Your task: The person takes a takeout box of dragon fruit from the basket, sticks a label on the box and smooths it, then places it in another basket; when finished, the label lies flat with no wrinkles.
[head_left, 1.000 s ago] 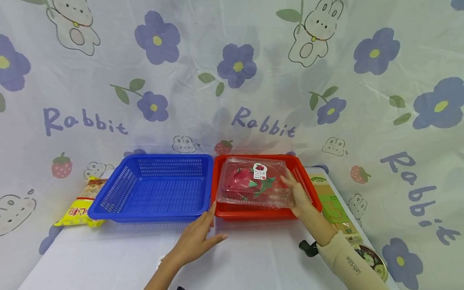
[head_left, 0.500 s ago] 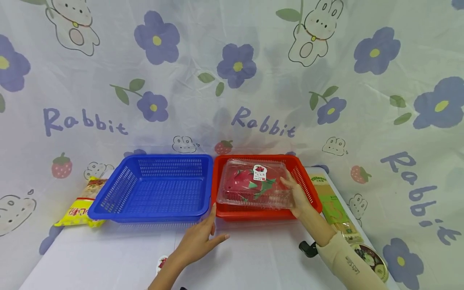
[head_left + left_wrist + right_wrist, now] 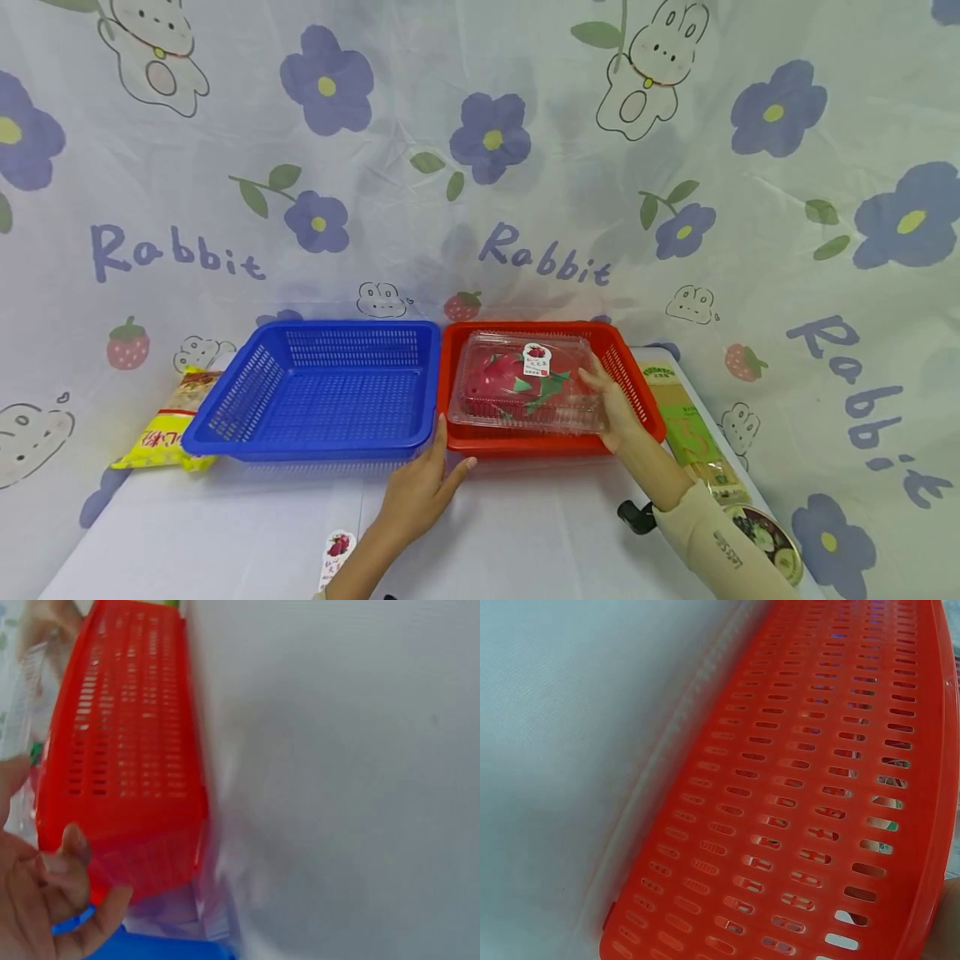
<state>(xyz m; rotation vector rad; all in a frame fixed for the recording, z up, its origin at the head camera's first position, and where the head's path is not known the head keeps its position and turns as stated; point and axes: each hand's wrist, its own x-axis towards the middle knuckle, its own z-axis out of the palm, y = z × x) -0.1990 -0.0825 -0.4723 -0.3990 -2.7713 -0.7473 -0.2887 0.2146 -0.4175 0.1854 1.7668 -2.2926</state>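
In the head view, a clear plastic box of dragon fruit (image 3: 491, 387) with a white label lies within the rim of the red basket (image 3: 525, 447). My right hand (image 3: 617, 408) holds the box by its right end, fingertips on the lid; its underside is hidden. Where the blue basket (image 3: 300, 452) meets the red one, my left hand (image 3: 420, 483) is at the front rims, index finger extended and thumb spread, with nothing in its grasp. The left wrist view shows that hand's fingers (image 3: 97, 926) loosely bent beside the red basket. Mostly the red basket's wall (image 3: 780, 802) fills the right wrist view.
A yellow bag (image 3: 165, 429) leans left of the blue basket. Right of the red one lie a green noodle packet (image 3: 693, 433) and a round-patterned item (image 3: 765, 537). A dragon fruit label (image 3: 337, 554) and a black object (image 3: 637, 517) are on the white table (image 3: 525, 533).
The box has sunk slightly at its back edge, with my right hand still on it. My left hand has turned a little and shifted right, uncovering more of the label on the table.
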